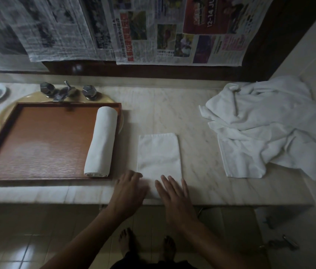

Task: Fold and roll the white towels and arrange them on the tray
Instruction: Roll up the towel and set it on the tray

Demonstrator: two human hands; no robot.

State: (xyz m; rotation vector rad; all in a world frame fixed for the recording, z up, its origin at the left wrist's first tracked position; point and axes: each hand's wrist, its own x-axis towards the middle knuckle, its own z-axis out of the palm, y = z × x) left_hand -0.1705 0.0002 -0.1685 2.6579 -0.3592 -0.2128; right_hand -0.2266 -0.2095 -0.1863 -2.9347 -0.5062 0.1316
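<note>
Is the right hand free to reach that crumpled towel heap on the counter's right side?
Probably yes: the right hand is open over the folded towel, holding nothing, and only bare counter lies between it and the heap.

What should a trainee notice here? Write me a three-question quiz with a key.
1. True or false: the rolled towel lies at the right side of the tray.
2. Where is the folded towel? A) on the tray B) on the counter, between the tray and the unfolded pile C) on the floor
3. How many towels are on the tray?
Key: 1 true; 2 B; 3 one.
</note>
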